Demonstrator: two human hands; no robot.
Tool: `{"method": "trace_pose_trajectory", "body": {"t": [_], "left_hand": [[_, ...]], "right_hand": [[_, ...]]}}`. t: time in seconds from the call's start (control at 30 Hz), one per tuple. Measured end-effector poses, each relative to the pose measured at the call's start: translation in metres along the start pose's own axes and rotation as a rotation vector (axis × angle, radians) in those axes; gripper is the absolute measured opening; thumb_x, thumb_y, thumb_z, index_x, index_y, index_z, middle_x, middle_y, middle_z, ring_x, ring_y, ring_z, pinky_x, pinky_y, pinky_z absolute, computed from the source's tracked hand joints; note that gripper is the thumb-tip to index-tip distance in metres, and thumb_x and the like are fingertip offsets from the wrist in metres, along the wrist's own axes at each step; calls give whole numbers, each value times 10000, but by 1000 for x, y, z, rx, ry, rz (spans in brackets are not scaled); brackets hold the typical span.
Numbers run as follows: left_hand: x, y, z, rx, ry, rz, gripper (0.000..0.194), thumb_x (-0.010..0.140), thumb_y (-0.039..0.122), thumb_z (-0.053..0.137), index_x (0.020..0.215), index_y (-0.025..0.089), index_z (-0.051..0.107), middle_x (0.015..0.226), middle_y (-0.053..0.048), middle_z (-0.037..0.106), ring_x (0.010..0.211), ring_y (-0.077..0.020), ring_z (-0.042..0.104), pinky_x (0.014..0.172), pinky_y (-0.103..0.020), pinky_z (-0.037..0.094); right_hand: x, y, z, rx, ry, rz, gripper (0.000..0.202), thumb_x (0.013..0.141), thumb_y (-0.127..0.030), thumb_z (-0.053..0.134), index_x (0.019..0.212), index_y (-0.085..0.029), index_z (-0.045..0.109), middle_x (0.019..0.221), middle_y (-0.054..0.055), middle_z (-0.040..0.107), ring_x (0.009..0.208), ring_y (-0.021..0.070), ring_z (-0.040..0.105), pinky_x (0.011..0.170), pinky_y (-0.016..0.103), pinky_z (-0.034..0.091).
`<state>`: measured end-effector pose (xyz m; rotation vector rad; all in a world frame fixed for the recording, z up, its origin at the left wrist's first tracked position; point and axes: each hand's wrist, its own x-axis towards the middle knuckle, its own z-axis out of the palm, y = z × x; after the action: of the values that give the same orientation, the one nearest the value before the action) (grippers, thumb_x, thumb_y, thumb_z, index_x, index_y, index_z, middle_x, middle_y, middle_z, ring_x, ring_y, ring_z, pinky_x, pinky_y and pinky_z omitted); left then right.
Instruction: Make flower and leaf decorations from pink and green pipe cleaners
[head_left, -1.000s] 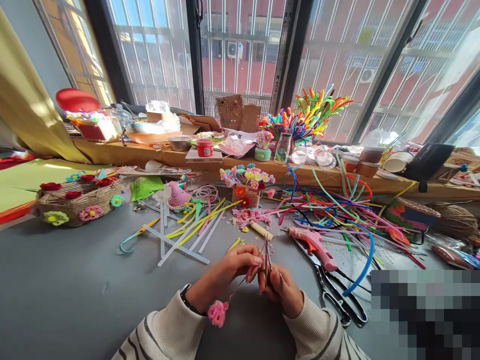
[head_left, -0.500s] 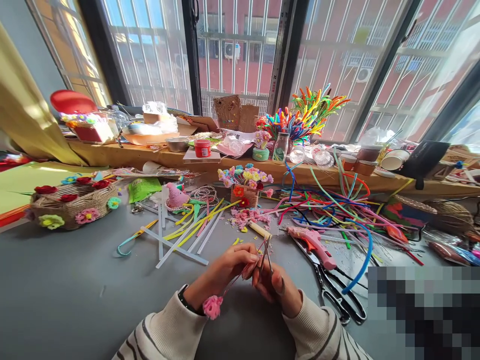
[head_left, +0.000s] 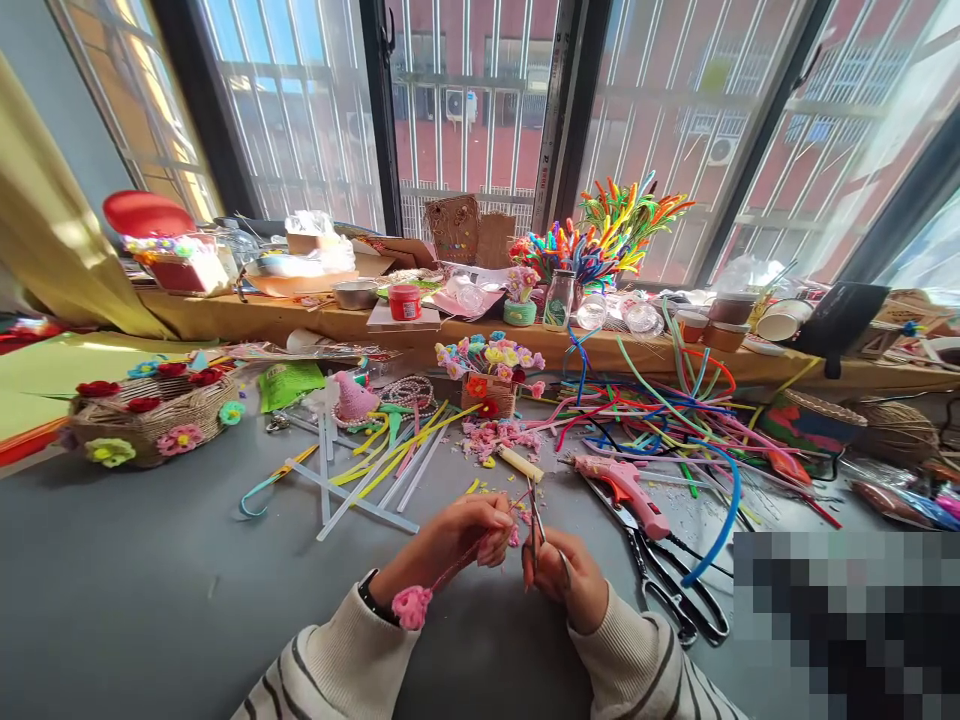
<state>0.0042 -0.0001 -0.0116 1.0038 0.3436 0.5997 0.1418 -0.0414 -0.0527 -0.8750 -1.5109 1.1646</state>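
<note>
Between the fingers of my left hand (head_left: 466, 535) runs a thin pink stem. A fluffy pink flower (head_left: 412, 607) hangs from it beside my left wrist. Small scissors (head_left: 535, 525) are held in my right hand (head_left: 570, 575), fingers in the loops and blades pointing up, close to the stem's upper end. Just beyond the blades lies a pale yellow glue stick or rod (head_left: 520, 464). Pink fluff trimmings (head_left: 501, 436) are scattered behind it.
On the right lie a pink glue gun (head_left: 622, 490), large black-handled scissors (head_left: 667, 575) and many coloured pipe cleaners (head_left: 660, 400). Clear glue sticks (head_left: 352, 500) lie left of centre. A woven basket with flowers (head_left: 150, 425) stands far left, a small flower pot (head_left: 489, 390) behind my hands.
My right hand with the small scissors has moved slightly right, away from my left hand. The pink flower has shifted a little left. The view has tilted slightly.
</note>
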Motion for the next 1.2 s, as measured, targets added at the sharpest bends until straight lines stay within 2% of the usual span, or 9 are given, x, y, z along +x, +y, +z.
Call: {"method": "trace_pose_trajectory", "body": {"t": [0.2,0.33,0.5,0.67,0.73,0.9,1.07,1.2], "left_hand": [[0,2,2,-65,19,-16,177,622,142,396,451,151,353,355,56,321,324,-44,250,401,-216,186],[1,1,1,-91,1,-26,174,607,144,394,436,150,360,337,57,309,301,-43,235,386,-214,176],[1,1,-2,-100,-42,-36,220,603,144,375,386,145,344,325,50,286,292,-41,244,383,-217,179],[0,0,-2,-121,2,-13,194,648,138,368,454,141,374,365,48,313,323,-43,237,395,-215,174],[1,0,-2,-96,24,-15,199,671,160,385,473,140,381,374,49,315,336,-42,231,393,-213,159],[6,1,-3,-61,168,42,271,716,273,428,484,141,379,362,70,254,342,-35,177,383,-204,144],[4,7,-4,-104,364,167,233,685,322,500,566,131,439,424,81,259,369,-18,166,384,-173,166],[0,17,-6,-33,469,291,195,660,333,530,630,142,504,331,99,223,328,-17,156,361,-161,182]], "right_hand": [[-1,-1,-1,-74,44,67,499,652,-596,345,447,-149,432,384,-57,278,351,42,218,355,196,145],[1,3,-1,-25,69,103,487,609,-604,400,405,-162,386,376,-59,278,367,47,242,374,201,168],[2,19,-6,149,235,272,468,601,-586,437,391,-178,344,321,-84,239,301,35,206,336,198,131],[2,12,-2,62,254,220,474,586,-563,480,364,-159,371,342,-67,288,331,29,242,366,206,148],[3,7,1,48,236,258,479,576,-584,469,371,-161,375,335,-71,284,318,26,232,354,206,134],[5,4,2,84,192,367,480,558,-614,453,402,-164,399,294,-97,224,274,20,181,326,210,81],[6,6,3,111,181,374,481,560,-615,451,405,-163,402,285,-101,215,268,16,161,324,210,68],[6,5,3,107,170,378,480,552,-620,448,413,-164,398,282,-109,202,266,15,153,324,209,60]]}}
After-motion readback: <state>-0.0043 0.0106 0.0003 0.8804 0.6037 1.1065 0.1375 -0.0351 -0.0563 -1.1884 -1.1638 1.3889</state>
